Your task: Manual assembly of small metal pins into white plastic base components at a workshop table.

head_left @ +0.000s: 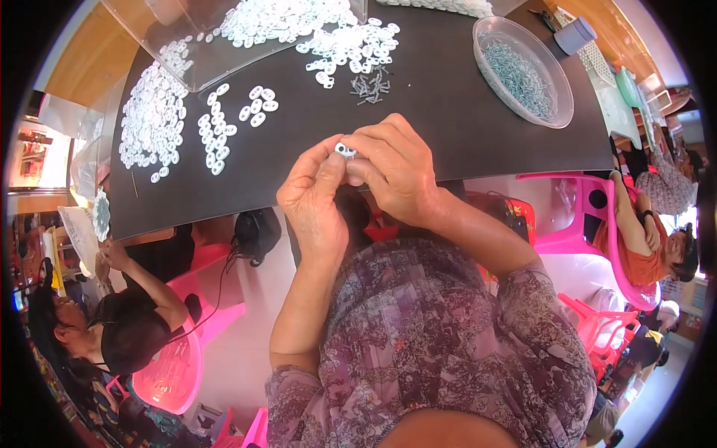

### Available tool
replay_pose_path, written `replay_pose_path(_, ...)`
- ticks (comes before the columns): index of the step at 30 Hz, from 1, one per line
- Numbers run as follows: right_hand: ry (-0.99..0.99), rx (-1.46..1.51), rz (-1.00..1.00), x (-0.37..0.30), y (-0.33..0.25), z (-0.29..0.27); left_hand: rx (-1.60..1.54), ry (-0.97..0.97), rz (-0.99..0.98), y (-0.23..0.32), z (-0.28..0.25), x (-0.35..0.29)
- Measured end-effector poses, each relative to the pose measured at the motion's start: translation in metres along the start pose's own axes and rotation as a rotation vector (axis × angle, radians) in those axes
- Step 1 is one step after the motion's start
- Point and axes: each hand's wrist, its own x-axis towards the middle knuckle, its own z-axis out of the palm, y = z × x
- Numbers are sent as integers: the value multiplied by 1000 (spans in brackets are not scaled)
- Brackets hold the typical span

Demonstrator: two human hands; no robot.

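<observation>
We see first the broad black tabletop [448, 119], matt and flat, reaching across the upper half of the view. On its far left corner lies a clear plastic sheet or lid [187, 52], tilted, with small white pieces lying on it. At the far right stands a round clear plastic bowl [556, 71] filled with small silver metal screws [519, 71]. A wide spread of small white oval plastic rings [153, 119] covers the left of the tabletop, a second heap of the same white rings [355, 41] lies near the middle top, and a short row of them [215, 134] lies between. Just below that middle heap is a small loose cluster of grey screws [370, 84].

At the near edge of the tabletop our two hands meet. Our left hand [314, 198] is curled, its thumb and fingertips pressed together on a small white plastic ring with a metal part [345, 150]. Our right hand [396, 168] bends over it from the right, fingers drawn close and pinching the same piece. The piece sits between both hands' fingertips, held just above the tabletop's near edge.
</observation>
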Motion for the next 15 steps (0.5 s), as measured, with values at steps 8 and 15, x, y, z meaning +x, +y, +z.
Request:
replay_pose_path(8,6,6,2,-4,1,0,58,-32,7,1,-4,0)
replay_pose_path(15,-2,-5,-7,-9,2,1,159,-68,13,3,-9,2)
